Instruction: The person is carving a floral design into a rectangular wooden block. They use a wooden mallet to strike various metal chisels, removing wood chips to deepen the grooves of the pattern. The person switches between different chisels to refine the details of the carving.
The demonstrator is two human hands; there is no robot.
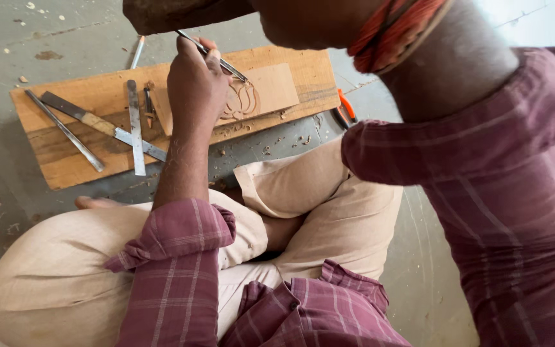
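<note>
Our left hand is closed around a thin metal chisel, tip down on the small wood panel just right of the hand, where a lotus carving is cut; the right hand is out of frame, only its raised arm shows, gripping a dark wooden mallet above the left hand. The chisel looks stiff, slim and slippery, so we hold it mid-shaft near the tip; the panel looks thin and likely to split. Spare chisels lie left of the hand on the plank, chips on the floor.
</note>
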